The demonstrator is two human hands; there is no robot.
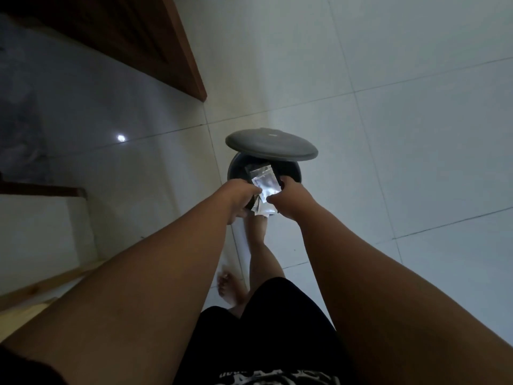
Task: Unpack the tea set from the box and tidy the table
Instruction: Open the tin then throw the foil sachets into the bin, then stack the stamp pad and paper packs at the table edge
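Observation:
I stand over a round grey pedal bin on the tiled floor, its lid tipped up. My left hand and my right hand reach side by side over the bin's near rim. Between them they hold several small clear plastic bags, which hang above the dark opening. One foot rests at the bin's base, under the bags. The tea set and the box are out of view.
A brown wooden door stands at the upper left. A white step or ledge with a dark edge lies to the left. Pale floor tiles stretch to the right. My other bare foot is on the floor.

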